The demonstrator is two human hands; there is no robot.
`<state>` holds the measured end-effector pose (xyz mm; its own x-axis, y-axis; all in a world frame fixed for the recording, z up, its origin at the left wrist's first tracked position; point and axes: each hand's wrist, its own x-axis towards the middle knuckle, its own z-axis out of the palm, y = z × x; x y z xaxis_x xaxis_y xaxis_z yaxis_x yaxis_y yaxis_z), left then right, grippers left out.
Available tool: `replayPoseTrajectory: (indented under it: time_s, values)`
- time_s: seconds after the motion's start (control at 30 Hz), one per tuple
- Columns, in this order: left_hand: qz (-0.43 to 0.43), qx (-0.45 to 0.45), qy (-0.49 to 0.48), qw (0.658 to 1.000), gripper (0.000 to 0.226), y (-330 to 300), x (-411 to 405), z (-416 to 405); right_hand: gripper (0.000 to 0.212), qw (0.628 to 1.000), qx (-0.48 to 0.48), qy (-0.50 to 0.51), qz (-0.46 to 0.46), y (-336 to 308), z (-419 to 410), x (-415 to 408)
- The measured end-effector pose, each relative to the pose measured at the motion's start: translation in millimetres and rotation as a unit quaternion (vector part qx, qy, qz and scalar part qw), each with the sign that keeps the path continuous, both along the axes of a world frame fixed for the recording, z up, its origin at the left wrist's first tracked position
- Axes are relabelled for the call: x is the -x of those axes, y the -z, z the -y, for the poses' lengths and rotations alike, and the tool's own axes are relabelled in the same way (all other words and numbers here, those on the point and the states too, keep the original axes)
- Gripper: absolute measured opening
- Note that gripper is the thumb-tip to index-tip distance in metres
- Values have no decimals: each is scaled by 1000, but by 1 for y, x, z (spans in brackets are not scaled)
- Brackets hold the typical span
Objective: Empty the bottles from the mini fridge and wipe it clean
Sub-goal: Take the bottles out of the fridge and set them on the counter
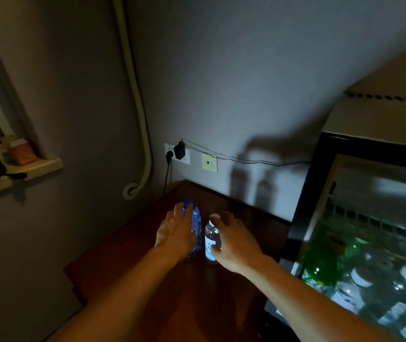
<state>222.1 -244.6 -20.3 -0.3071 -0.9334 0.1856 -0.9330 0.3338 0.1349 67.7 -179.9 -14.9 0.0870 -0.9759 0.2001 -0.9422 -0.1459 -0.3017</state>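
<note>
Near the lower middle of the frame the left hand (176, 232) was wrapped around a blue bottle (196, 228), fingers curled over its shoulder and cap. Just to its right, the right hand (234, 243) gripped a clear bottle (212, 239) with a white cap and a pale label, thumb on the near side and fingers around the far side. The two bottles stood upright, just beside each other, on a dark wooden tabletop (128, 262); whether their bases had fully settled on the wood could not be told, since the hands and the dim light hid them.

At the right edge of the frame stood the mini fridge (303, 213), its black frame lit from within. Inside, in the lower right, a green bottle (320, 262) and several clear bottles with white caps (360, 277) were packed close together below a wire shelf (370, 215).

Behind the table, a wall socket (177, 153) with a black plug sat at the centre, cables running right toward the fridge. A pale pipe (135, 95) ran down the wall at the upper left, and a window ledge (36, 169) held small items at the far left.

By my judgement the emptying had only begun: two bottles were out, many were left inside, and no cloth was in view, so the wiping looked not yet started.
</note>
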Motion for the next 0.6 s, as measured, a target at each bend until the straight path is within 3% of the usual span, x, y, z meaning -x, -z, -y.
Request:
replayPoseTrajectory:
  time_s: [0.17, 0.33, 0.6]
  values:
    - [-6, 20, 6, 1000, 80, 22, 3, -14, 66, 998, 41, -16, 40, 23, -24, 0]
    - [-70, 39, 40, 996, 80, 46, 9, -38, 75, 998, 37, -23, 33, 51, -56, 2]
    - [-136, 67, 144, 978, 73, 72, 26, -115, 61, 994, 103, 28, 27, 71, -140, 19]
